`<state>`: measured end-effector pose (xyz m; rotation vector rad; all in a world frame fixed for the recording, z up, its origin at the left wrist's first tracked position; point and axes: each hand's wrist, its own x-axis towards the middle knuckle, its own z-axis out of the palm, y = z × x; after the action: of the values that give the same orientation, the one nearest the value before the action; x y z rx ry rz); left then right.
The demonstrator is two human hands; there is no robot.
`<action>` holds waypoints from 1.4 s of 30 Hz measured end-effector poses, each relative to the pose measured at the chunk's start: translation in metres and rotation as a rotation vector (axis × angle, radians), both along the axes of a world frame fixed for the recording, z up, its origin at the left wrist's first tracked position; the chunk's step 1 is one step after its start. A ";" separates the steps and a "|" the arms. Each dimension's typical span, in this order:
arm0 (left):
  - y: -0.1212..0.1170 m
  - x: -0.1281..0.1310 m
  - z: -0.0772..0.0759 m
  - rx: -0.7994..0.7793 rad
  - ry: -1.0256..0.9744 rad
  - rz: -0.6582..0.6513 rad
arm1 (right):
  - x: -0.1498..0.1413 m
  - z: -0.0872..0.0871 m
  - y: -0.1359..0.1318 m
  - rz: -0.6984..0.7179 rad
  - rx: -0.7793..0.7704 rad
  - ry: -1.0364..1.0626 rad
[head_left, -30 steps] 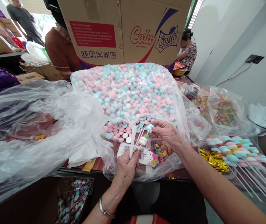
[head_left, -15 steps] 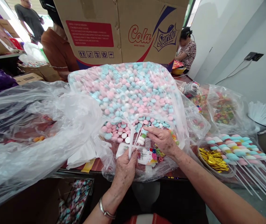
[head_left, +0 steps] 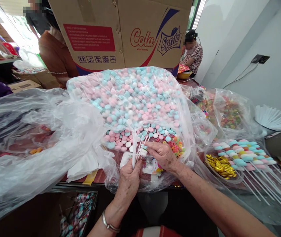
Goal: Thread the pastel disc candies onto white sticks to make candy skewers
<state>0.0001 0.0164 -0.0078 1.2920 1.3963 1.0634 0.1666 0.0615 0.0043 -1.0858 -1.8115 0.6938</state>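
The left hand [head_left: 130, 177] clamps white sticks [head_left: 133, 151] near the tabletop's [head_left: 102, 176] near edge. Just right, the right hand's [head_left: 163, 155] grip is pinched on a candy [head_left: 144, 146] at a stick, mostly hidden by fingertips. Plastic bags [head_left: 44, 171] crowd left and right; a carton [head_left: 123, 39] blocks the far side. Open room lies nearer, between the forearms. The lower-left box [head_left: 94, 204] is cut off.
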 end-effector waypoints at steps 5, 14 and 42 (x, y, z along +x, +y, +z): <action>-0.001 0.000 -0.001 -0.007 -0.046 0.010 | 0.008 0.015 -0.002 0.070 -0.073 -0.048; -0.001 0.002 -0.003 -0.016 -0.112 0.022 | 0.076 0.034 0.021 -0.308 -0.061 -1.020; -0.002 -0.001 -0.002 -0.038 -0.058 -0.010 | 0.035 0.028 0.033 0.085 0.174 -1.263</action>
<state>-0.0008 0.0145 -0.0093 1.2306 1.3586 1.0548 0.2021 0.0943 0.0322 -1.4653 -2.8816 -0.2447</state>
